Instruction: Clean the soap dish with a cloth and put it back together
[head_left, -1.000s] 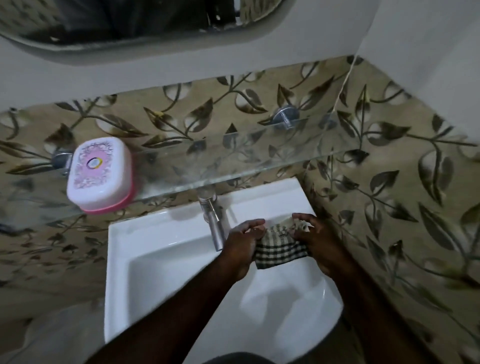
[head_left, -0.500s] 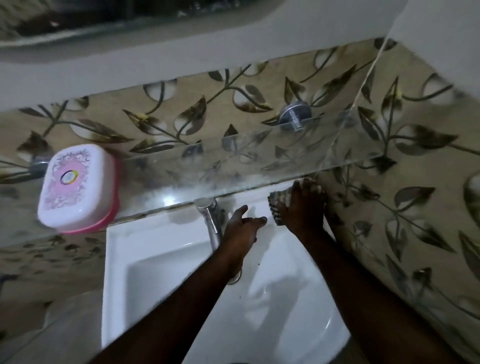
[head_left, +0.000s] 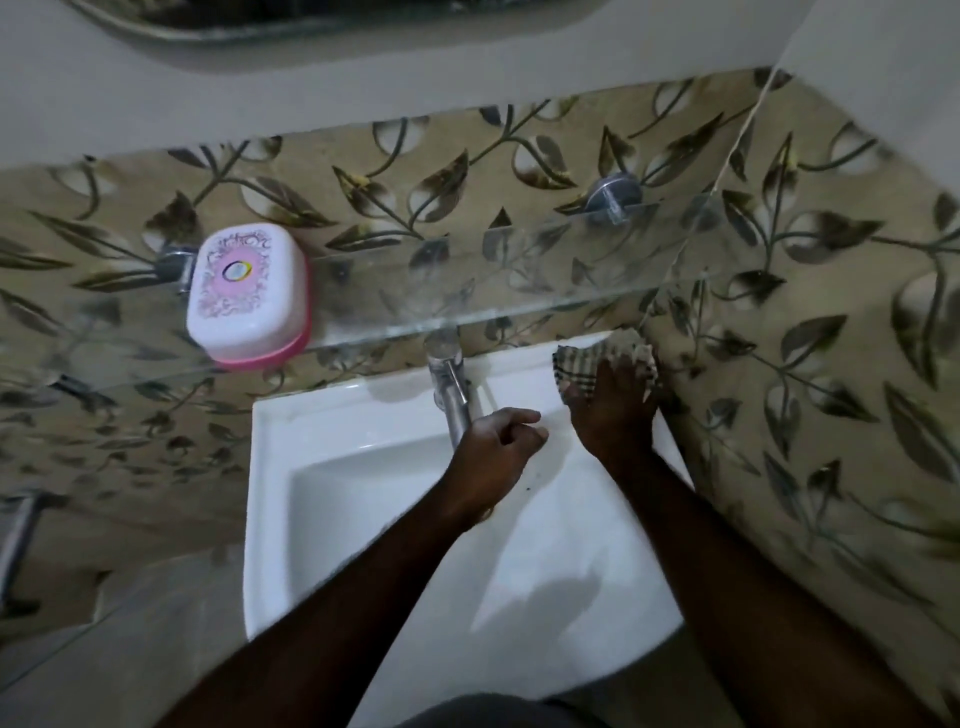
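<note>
The soap dish (head_left: 249, 296) sits on the glass shelf (head_left: 519, 296), up on the left side. It is a white box with a pink picture on its lid and a pink bottom part. The lid is on it. No hand touches it. It is well apart from both hands.

Under the shelf is a white sink (head_left: 270, 467). A shiny tap (head_left: 452, 389) stands at the back of the sink, in the middle.

The cloth (head_left: 576, 358) has dark and light checks. It lies in a bunch on the back right corner of the sink, right next to the wall (head_left: 805, 389) with the leaf pattern.

The right hand (head_left: 613, 410) rests on top of the cloth. Its fingers (head_left: 605, 374) are stretched out flat and spread over the cloth, and they press it down on the sink. The cloth sticks out in front of the fingers and on both sides of them.

The left hand (head_left: 498, 441) is over the sink bowl, just beside the tap. Its fingers are bent a little and loose, and one finger points toward the right hand. It holds nothing. The hand covers the end of the tap, so it is not clear if they touch. The two hands are near each other but do not touch.

At the top is the edge of a mirror (head_left: 311, 21).
</note>
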